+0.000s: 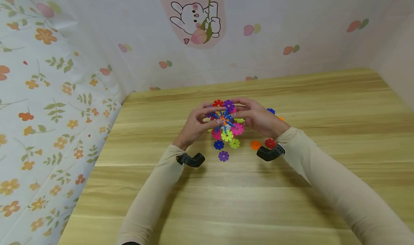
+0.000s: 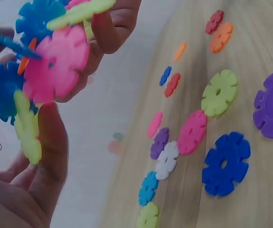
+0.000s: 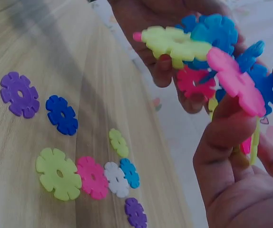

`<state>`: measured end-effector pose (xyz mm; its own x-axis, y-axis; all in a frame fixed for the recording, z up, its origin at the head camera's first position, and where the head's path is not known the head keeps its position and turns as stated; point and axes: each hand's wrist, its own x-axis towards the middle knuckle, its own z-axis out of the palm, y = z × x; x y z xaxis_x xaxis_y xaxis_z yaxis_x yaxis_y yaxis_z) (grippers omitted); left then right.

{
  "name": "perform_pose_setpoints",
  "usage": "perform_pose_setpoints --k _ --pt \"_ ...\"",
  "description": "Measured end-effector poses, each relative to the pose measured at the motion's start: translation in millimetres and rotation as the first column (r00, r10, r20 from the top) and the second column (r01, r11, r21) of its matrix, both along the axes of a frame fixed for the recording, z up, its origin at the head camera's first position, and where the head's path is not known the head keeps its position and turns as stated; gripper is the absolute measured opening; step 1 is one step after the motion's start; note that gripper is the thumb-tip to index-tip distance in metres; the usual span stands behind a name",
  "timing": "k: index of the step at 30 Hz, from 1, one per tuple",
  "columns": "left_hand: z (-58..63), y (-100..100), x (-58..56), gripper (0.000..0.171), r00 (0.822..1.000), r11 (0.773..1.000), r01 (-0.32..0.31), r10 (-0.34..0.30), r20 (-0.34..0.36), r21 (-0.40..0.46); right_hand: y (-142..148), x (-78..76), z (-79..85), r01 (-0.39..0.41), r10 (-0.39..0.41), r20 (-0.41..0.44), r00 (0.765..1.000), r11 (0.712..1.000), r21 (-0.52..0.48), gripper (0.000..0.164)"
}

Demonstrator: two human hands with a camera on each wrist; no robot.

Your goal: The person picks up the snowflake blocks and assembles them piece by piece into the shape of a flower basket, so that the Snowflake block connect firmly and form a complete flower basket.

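Observation:
A cluster of interlocked plastic snowflake discs (image 1: 224, 119) in blue, pink, yellow-green, orange, red and purple is held up above the table between both hands. My left hand (image 1: 195, 122) grips its left side, thumb toward me. From the right, my right hand (image 1: 258, 117) pinches it with thumb and fingers. A pink disc (image 2: 55, 64) faces the left wrist camera, slotted among blue ones. In the right wrist view, a pink disc (image 3: 235, 80) lies by the right fingertips, and a yellow-green disc (image 3: 174, 42) juts toward the left fingers. The cluster's core is partly hidden by fingers.
Loose snowflake discs lie on the wooden table (image 1: 207, 209) under and around the hands: purple (image 1: 224, 156), dark blue (image 1: 219, 145), orange (image 1: 256, 145), red (image 1: 270, 143), white (image 2: 167, 160) and several others. Patterned cloth (image 1: 258, 43) hangs behind the table and at the left.

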<state>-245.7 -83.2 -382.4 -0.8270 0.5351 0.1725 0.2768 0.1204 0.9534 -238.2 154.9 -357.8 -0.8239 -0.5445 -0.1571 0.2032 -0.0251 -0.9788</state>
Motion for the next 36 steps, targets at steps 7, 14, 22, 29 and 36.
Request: perform_pose_setpoints --k 7,14,22,29,36 --pt "2.8 1.6 0.8 0.039 0.999 0.999 0.041 -0.041 -0.009 0.016 0.2 -1.2 -3.8 -0.016 0.018 0.031 0.999 0.998 -0.068 0.051" --pt "-2.0 3.2 6.1 0.031 0.999 0.993 -0.045 0.043 0.023 0.106 3.7 3.6 -11.8 0.028 -0.028 -0.003 1.000 0.999 0.015 0.058" --pt "-3.1 3.0 6.0 0.028 0.993 0.990 -0.110 0.105 0.052 0.087 28.7 13.8 -11.4 0.064 -0.053 -0.072 0.996 0.986 0.152 0.057" --pt "-5.0 -2.9 5.1 0.026 0.984 0.980 -0.174 0.170 0.052 0.095 68.5 21.6 -8.1 0.147 -0.134 -0.077 0.988 0.970 0.195 0.047" --pt "-5.9 -7.6 6.0 0.024 0.978 0.970 -0.197 0.184 0.096 0.140 103.7 30.6 -19.2 0.186 -0.117 -0.184 0.976 0.888 0.421 0.038"
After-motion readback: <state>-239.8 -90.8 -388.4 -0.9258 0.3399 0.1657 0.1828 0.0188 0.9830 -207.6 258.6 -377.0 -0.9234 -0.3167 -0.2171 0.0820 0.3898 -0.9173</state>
